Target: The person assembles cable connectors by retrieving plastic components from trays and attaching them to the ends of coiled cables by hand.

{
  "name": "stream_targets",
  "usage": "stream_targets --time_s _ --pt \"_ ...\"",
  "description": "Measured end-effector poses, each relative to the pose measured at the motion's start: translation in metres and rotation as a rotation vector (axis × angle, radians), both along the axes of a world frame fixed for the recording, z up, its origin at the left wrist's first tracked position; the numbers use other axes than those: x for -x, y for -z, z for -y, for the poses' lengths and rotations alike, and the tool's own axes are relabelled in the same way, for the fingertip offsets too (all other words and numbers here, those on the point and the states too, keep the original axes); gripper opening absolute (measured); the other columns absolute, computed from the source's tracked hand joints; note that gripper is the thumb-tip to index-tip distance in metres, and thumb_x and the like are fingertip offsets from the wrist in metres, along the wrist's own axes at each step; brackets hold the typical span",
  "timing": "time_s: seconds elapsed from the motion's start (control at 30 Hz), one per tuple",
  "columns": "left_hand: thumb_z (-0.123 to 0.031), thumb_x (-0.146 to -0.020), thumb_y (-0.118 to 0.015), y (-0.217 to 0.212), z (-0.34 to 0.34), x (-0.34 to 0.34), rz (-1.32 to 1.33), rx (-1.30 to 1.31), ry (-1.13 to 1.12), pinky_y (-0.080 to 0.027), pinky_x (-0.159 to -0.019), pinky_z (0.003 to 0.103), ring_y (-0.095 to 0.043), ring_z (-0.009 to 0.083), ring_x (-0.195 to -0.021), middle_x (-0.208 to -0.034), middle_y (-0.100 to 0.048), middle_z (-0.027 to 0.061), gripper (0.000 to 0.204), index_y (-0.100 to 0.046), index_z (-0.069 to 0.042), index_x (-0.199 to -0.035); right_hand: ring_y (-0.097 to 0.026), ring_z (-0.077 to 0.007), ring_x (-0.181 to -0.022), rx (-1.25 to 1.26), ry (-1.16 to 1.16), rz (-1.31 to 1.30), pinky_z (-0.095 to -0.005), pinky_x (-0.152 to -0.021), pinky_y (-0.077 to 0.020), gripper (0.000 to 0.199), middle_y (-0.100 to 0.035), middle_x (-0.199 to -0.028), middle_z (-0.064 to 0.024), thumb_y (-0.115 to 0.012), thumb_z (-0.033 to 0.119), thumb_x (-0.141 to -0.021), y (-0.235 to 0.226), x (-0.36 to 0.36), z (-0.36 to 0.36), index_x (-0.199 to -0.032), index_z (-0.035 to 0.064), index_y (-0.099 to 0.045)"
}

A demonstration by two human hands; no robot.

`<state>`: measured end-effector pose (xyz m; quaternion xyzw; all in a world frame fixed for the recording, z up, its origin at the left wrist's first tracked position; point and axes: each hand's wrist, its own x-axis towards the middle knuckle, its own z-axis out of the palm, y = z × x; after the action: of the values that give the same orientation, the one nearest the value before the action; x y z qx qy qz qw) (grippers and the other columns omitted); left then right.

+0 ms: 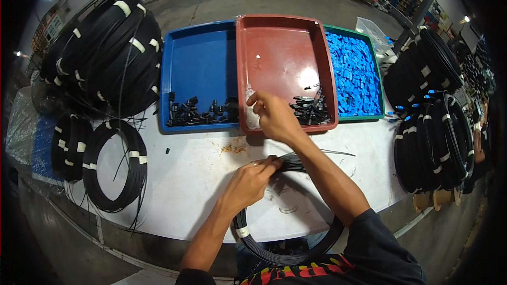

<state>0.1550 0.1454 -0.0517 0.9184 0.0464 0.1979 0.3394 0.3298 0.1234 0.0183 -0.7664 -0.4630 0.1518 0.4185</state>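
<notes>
My left hand is closed round the upper end of a coil of black cable, which hangs over the table's near edge against my body. A pale tape band wraps the coil's left side, and a loose cable end sticks out to the right. My right hand reaches over the near left part of the red tray, its fingers bent together. Beneath those fingers lies a heap of small whitish pieces. Whether the fingertips hold one is too small to tell. Small black connectors lie in the tray, right of the hand.
Left of the red tray stands a blue tray with black connectors; right, a green tray full of blue connectors. Coils of black cable lie at the left, with more coils at the right. One black piece rests on the white table.
</notes>
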Motion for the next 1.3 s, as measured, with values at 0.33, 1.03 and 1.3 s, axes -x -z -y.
stream_targets --time_s 0.33,1.03,1.3 --pt "0.0 -0.08 -0.062 0.029 0.003 -0.089 -0.128 -0.249 0.502 -0.053 -0.102 0.041 -0.067 0.0317 -0.113 -0.122 -0.071 0.0135 0.046 -0.072 -0.016 -0.123 -0.052 -0.0127 -0.076 -0.116 0.062 -0.019 -0.029 -0.07 -0.0455 0.01 -0.059 -0.079 -0.0036 -0.071 0.004 -0.092 0.002 -0.008 0.017 -0.102 0.0015 -0.068" --pt "-0.013 -0.089 -0.072 -0.051 -0.159 0.047 -0.184 -0.419 -0.271 -0.054 -0.088 0.042 -0.071 0.027 -0.094 -0.099 -0.076 0.0076 0.017 -0.075 -0.005 -0.105 -0.06 -0.0239 -0.067 -0.138 -0.087 0.068 -0.0334 -0.06 -0.0466 0.005 -0.061 -0.08 -0.0119 -0.07 0.0 -0.085 0.042 -0.013 0.074 -0.09 -0.0018 -0.067" --pt "-0.019 -0.092 -0.073 -0.048 -0.191 0.026 -0.376 -0.427 -0.411 -0.047 -0.1 0.043 -0.063 0.0272 -0.113 -0.124 -0.068 0.0096 0.025 -0.075 -0.004 -0.112 -0.06 -0.0273 -0.067 -0.159 -0.166 0.078 -0.0348 -0.06 -0.0477 0.008 -0.06 -0.082 -0.0116 -0.071 -0.002 -0.084 0.048 -0.01 0.075 -0.091 -0.0008 -0.068"
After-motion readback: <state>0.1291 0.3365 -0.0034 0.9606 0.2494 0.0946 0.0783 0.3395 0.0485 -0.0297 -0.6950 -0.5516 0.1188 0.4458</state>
